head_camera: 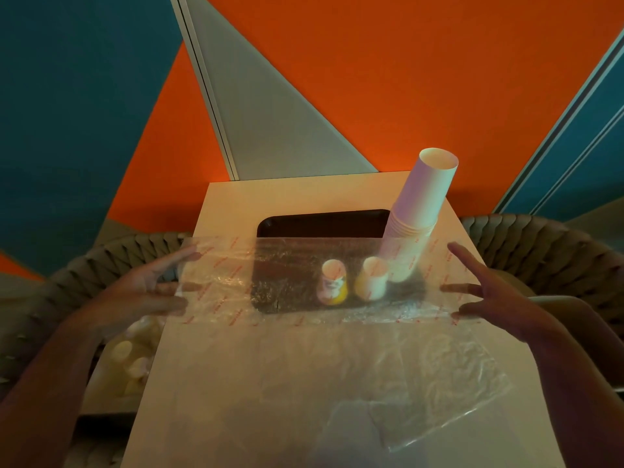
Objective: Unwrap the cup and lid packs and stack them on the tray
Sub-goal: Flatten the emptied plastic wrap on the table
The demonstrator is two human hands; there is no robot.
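The tall stack of white paper cups (pixel 422 204) stands at the far right corner of the dark rectangular tray (pixel 320 222), leaning to the right, its open mouth uppermost and several rims bunched partway down. Nearer on the tray stand two short items, a small white paper cup (pixel 371 280) just beside the foot of the stack and, to its left, a small white cup with a yellow base (pixel 332 282); both are seen through plastic and are blurred, so what the second one truly is cannot be told. A clear plastic wrapper with red printing (pixel 236 282) is stretched flat in the air across the near half of the tray. The left hand (pixel 145 292) holds its left edge, fingers extended behind the film and the thumb seemingly on the near side, while the right hand (pixel 486 292) holds the right edge with fingers spread and nearly straight; the exact pinch on either side is hard to make out. A second crumpled clear plastic sheet (pixel 422 383) lies on the pale table (pixel 219 383), near and to the right. To the left, below the table edge, pale round shapes (pixel 131 359) sit out of focus.
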